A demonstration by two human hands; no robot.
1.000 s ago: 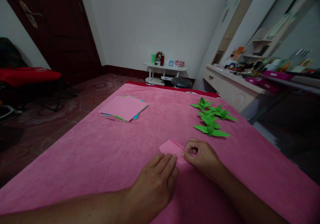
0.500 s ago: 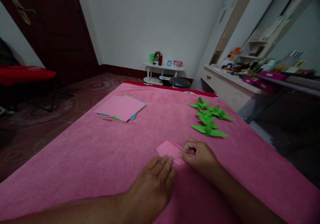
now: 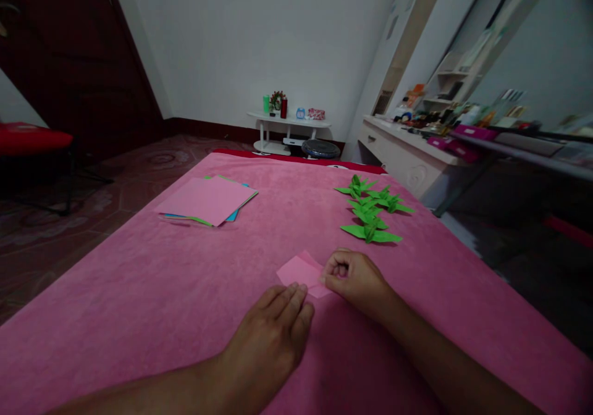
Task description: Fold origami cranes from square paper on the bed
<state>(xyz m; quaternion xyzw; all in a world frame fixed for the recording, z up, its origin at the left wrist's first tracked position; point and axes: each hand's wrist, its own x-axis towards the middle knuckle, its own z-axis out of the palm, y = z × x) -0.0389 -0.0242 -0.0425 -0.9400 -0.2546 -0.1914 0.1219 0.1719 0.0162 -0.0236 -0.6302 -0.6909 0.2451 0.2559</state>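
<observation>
A partly folded sheet of pink origami paper lies on the pink cloth in front of me. My left hand rests flat with its fingers stretched out, their tips on the paper's near edge. At the right corner, my right hand pinches the paper between thumb and curled index finger. Part of that corner is hidden behind the fingers. Several folded green paper cranes sit beyond my right hand, apart from it.
A stack of coloured paper squares, pink on top, lies at the left. Behind the cloth-covered surface stands a low white table with small items. A cluttered dresser is at the right, a red chair at the left.
My view has turned slightly right, so everything sits further left. Both hands keep nearly the same hold on the pink paper.
</observation>
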